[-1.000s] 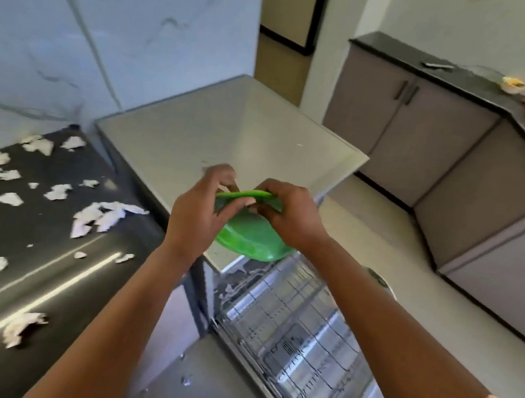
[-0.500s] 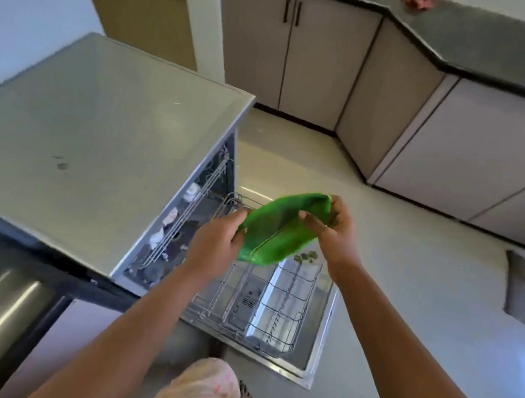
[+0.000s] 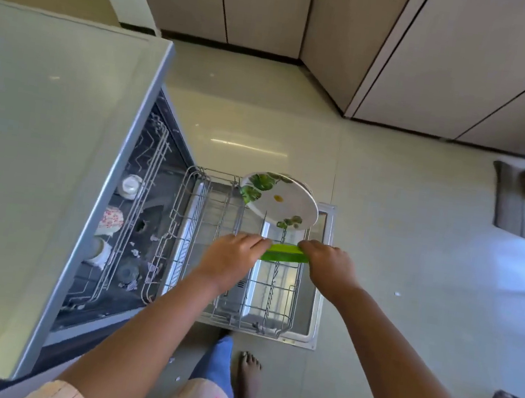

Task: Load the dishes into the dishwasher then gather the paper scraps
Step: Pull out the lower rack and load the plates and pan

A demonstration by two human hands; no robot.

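A green plate [image 3: 284, 253] stands on edge in the pulled-out lower rack [image 3: 183, 221] of the open dishwasher. My left hand [image 3: 230, 260] grips its left rim and my right hand [image 3: 329, 269] grips its right rim. Just behind it a white plate with green leaf prints [image 3: 282, 203] leans in the same rack. No paper scraps are in view.
The dishwasher's grey top [image 3: 33, 166] fills the left. Cups [image 3: 130, 185] sit in the upper rack inside. The open door [image 3: 319, 274] lies flat over the floor. Beige cabinets [image 3: 441, 72] stand beyond, a striped mat [image 3: 523, 208] at right. My foot [image 3: 248, 375] stands just before the door.
I leaned over the dishwasher and both hands carried the green plate down from chest height into the lower rack, turning it upright on edge.
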